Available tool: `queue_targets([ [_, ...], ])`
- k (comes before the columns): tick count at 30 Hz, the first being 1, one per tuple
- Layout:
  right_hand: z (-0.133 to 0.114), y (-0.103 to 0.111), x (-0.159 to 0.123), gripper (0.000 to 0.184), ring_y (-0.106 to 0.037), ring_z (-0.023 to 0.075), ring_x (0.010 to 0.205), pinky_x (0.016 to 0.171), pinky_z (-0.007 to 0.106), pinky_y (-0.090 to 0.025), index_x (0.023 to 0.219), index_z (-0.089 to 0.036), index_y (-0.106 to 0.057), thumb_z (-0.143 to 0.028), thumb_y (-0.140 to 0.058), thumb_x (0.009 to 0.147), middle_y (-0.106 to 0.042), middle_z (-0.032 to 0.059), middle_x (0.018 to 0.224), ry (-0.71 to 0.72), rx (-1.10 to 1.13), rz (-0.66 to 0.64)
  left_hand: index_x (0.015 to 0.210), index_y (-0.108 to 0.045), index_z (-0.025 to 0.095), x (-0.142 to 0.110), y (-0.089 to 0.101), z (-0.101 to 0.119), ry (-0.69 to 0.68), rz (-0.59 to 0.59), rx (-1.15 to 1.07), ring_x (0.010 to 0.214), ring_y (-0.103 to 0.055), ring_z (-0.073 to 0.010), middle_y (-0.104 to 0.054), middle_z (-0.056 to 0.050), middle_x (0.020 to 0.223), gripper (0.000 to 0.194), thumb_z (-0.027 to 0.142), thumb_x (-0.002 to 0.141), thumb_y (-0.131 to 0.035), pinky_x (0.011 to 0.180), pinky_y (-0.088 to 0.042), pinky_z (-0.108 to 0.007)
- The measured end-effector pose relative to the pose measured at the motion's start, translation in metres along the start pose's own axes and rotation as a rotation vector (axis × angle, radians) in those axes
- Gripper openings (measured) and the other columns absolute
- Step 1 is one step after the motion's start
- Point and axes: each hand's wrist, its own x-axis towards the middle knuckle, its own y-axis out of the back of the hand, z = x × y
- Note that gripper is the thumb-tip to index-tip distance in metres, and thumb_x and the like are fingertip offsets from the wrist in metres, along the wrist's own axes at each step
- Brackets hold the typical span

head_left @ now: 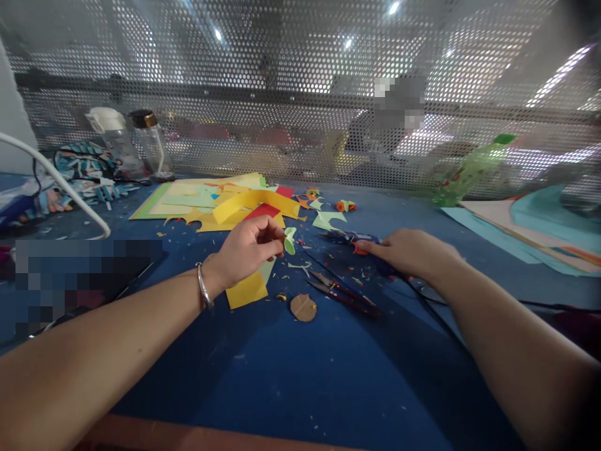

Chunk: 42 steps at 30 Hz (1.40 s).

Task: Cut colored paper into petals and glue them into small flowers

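My left hand point(257, 245) pinches a small curled piece of light green paper point(290, 241) between thumb and fingers, above the blue table. My right hand point(413, 250) is closed round a blue glue gun point(350, 237) with an orange trigger, its nozzle facing left toward the green paper but apart from it. Below and between my hands, dark-handled scissors point(345, 295) lie with their blades parted. Nearer me sits a round brown cardboard disc point(303, 307). Yellow paper point(247, 289) lies under my left hand.
Coloured paper sheets and scraps point(201, 203) spread behind my left hand. A small orange and green paper roll point(346, 205) stands further back. Two bottles point(153, 147) are at back left, a green bottle point(474, 172) at back right. A black cord point(432, 316) trails beneath my right forearm.
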Motion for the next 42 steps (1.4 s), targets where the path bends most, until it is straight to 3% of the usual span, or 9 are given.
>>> queue_targets([
  [2, -0.014, 0.001, -0.012, 0.055, -0.046, 0.0176, 0.046, 0.045, 0.030, -0.027, 0.045, -0.022, -0.053, -0.067, -0.066, 0.074, -0.050, 0.0065, 0.049, -0.065, -0.275, 0.182, 0.076, -0.055, 0.019, 0.001, -0.001, 0.000, 0.007, -0.002, -0.013, 0.062, -0.062, -0.0110, -0.060, 0.001, 0.068, 0.011, 0.015, 0.071, -0.065, 0.056, -0.047, -0.025],
  [3, -0.023, -0.001, -0.020, 0.049, -0.050, 0.0203, 0.053, 0.047, 0.031, -0.027, 0.054, -0.023, -0.060, -0.065, -0.059, 0.080, -0.057, 0.0085, 0.058, -0.028, -0.395, 0.252, 0.076, -0.055, 0.019, 0.001, -0.002, -0.001, 0.009, 0.001, -0.021, 0.061, -0.062, -0.0104, -0.059, 0.001, 0.068, 0.011, 0.016, 0.071, -0.065, 0.055, -0.047, -0.025],
  [5, -0.043, -0.011, -0.036, 0.036, -0.054, 0.0202, 0.060, 0.051, 0.031, -0.032, 0.069, -0.024, -0.064, -0.054, -0.057, 0.086, -0.064, 0.0059, 0.066, 0.141, -0.376, 0.294, 0.076, -0.055, 0.019, 0.002, -0.002, -0.002, 0.014, 0.016, -0.030, 0.060, -0.061, -0.0094, -0.059, 0.002, 0.068, 0.012, 0.016, 0.071, -0.065, 0.054, -0.046, -0.024],
  [8, -0.065, -0.037, -0.054, 0.020, -0.061, 0.0161, 0.067, 0.060, 0.028, -0.043, 0.084, -0.023, -0.067, -0.041, -0.059, 0.088, -0.068, 0.0024, 0.077, 0.498, -0.069, 0.092, 0.077, -0.054, 0.018, 0.003, -0.002, -0.003, 0.009, 0.042, -0.022, 0.060, -0.061, -0.0093, -0.059, 0.002, 0.068, 0.012, 0.016, 0.071, -0.065, 0.055, -0.046, -0.023],
  [11, -0.077, -0.061, -0.065, 0.015, -0.063, 0.0186, 0.079, 0.070, 0.030, -0.047, 0.091, -0.020, -0.068, -0.033, -0.061, 0.090, -0.069, 0.0053, 0.087, 0.787, -0.057, 0.023, 0.077, -0.054, 0.018, 0.003, -0.002, -0.003, -0.024, 0.047, -0.018, 0.062, -0.062, -0.0099, -0.059, 0.002, 0.068, 0.011, 0.014, 0.071, -0.062, 0.055, -0.047, -0.023],
  [15, -0.081, -0.076, -0.069, 0.016, -0.062, 0.0209, 0.085, 0.076, 0.033, -0.050, 0.094, -0.019, -0.068, -0.033, -0.062, 0.091, -0.068, 0.0070, 0.088, 0.914, -0.083, -0.046, 0.076, -0.055, 0.018, 0.004, -0.002, -0.003, -0.049, 0.049, -0.018, 0.060, -0.062, -0.0099, -0.058, 0.002, 0.067, 0.010, 0.013, 0.070, -0.061, 0.055, -0.047, -0.024],
  [25, -0.083, -0.085, -0.065, 0.013, -0.061, 0.0194, 0.080, 0.071, 0.031, -0.048, 0.083, -0.017, -0.069, -0.017, -0.057, 0.089, -0.067, 0.0060, 0.082, 0.910, -0.085, -0.037, 0.075, -0.054, 0.019, 0.003, -0.003, -0.003, -0.061, 0.040, 0.006, 0.061, -0.062, -0.0100, -0.058, 0.002, 0.067, 0.011, 0.011, 0.071, -0.061, 0.056, -0.047, -0.024],
  [36, -0.071, -0.047, -0.055, 0.017, -0.061, 0.0139, 0.071, 0.059, 0.024, -0.043, 0.082, -0.022, -0.072, -0.030, -0.060, 0.089, -0.068, 0.0004, 0.079, 0.565, 0.135, 0.009, 0.081, -0.059, 0.017, 0.005, 0.000, -0.007, -0.087, -0.080, 0.082, 0.064, -0.059, -0.0097, -0.063, 0.000, 0.073, 0.010, 0.019, 0.075, -0.067, 0.059, -0.047, -0.024],
  [42, -0.068, -0.045, -0.052, 0.017, -0.061, 0.0148, 0.071, 0.062, 0.027, -0.044, 0.080, -0.021, -0.072, -0.031, -0.060, 0.087, -0.069, 0.0007, 0.079, 0.548, 0.149, 0.035, 0.082, -0.063, 0.015, 0.002, -0.004, -0.002, -0.138, -0.117, 0.179, 0.064, -0.055, -0.0078, -0.062, 0.000, 0.073, 0.006, 0.018, 0.077, -0.066, 0.059, -0.045, -0.022],
])
